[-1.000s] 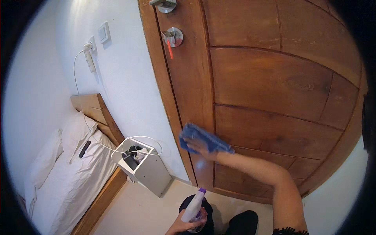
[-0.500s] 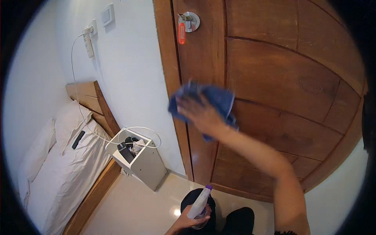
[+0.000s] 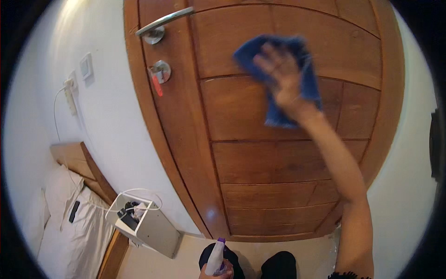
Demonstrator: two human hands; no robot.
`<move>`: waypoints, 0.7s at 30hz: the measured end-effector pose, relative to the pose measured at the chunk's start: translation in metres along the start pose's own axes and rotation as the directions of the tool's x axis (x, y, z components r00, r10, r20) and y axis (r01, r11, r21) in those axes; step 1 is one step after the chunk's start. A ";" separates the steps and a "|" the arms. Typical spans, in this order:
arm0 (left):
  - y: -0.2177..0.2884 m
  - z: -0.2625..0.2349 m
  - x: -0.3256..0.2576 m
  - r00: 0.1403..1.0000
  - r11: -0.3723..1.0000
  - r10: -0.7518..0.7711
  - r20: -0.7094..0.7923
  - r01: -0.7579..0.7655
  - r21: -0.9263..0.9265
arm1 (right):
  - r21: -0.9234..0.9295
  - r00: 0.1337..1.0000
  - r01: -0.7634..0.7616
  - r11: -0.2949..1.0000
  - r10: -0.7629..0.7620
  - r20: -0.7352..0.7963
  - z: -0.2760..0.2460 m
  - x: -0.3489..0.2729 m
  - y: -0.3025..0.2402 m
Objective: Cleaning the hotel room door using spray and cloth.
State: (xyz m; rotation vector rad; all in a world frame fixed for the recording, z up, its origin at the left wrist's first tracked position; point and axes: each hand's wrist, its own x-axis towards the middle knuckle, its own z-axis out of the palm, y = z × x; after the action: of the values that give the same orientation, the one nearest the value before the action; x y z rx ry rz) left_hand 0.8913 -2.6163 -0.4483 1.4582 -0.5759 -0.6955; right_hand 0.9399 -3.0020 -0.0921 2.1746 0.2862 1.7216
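Spread against a brown wooden door (image 3: 246, 162) is a blue cloth (image 3: 309, 86), pressed there under my right hand (image 3: 283, 81). The fingers of that hand are stretched apart over the cloth and a little smeared by motion. Low down, above my knee, my left hand (image 3: 218, 271) is wrapped round a white spray bottle (image 3: 215, 258) with a purple top. Left of the cloth the door carries a metal lever handle (image 3: 167, 22) and, below it, a lock with a key and a red tag (image 3: 157, 86).
A small white cabinet (image 3: 158, 230) holding odds and ends stands left of the door. Farther left is a bed (image 3: 88, 232) with a dark remote-like object (image 3: 73, 212) on it. A light switch (image 3: 86, 66) and a plugged-in white cable (image 3: 55, 109) are on the wall.
My right hand has swept the cloth from the door's left edge up and right onto its panels. The view has shifted up and right, bringing in the lever handle. The left hand keeps the bottle.
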 end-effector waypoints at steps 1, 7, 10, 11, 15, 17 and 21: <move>0.000 0.001 0.002 1.000 1.000 0.021 -0.005 -0.021 0.007 | -0.082 0.991 -0.060 0.995 0.049 -0.126 -0.024 0.005 0.027; 0.002 0.008 0.013 0.990 0.994 -0.071 0.126 0.080 -0.068 | -0.415 0.831 -0.543 0.730 0.398 -0.388 -0.074 -0.071 0.062; 0.000 0.018 0.022 0.982 0.999 0.043 0.185 -0.045 0.008 | -0.396 0.925 -0.313 0.863 0.372 0.079 -0.037 -0.115 -0.016; -0.002 0.021 0.025 0.981 0.997 -0.015 0.192 0.000 0.077 | -0.195 0.962 -0.178 0.964 0.212 0.172 -0.025 -0.125 -0.043; -0.002 0.033 0.038 0.966 0.926 -0.209 0.153 0.146 0.347 | 0.305 0.949 0.113 0.946 -0.194 0.249 -0.015 -0.114 -0.059; 0.004 0.038 0.050 0.953 0.857 -0.283 0.110 0.200 0.475 | 0.162 0.980 0.101 0.982 -0.126 0.152 -0.031 -0.082 -0.004; 0.012 0.050 0.061 0.936 0.875 -0.313 0.158 0.220 0.431 | -0.174 0.957 -0.238 0.956 0.200 -0.213 -0.080 -0.045 0.098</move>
State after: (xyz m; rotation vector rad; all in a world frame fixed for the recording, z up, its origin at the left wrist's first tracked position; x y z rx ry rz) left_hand 0.8971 -2.6955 -0.4383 1.8891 -0.7315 -1.0130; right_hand 0.8458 -3.0967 -0.0785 1.9598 -0.0828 1.9930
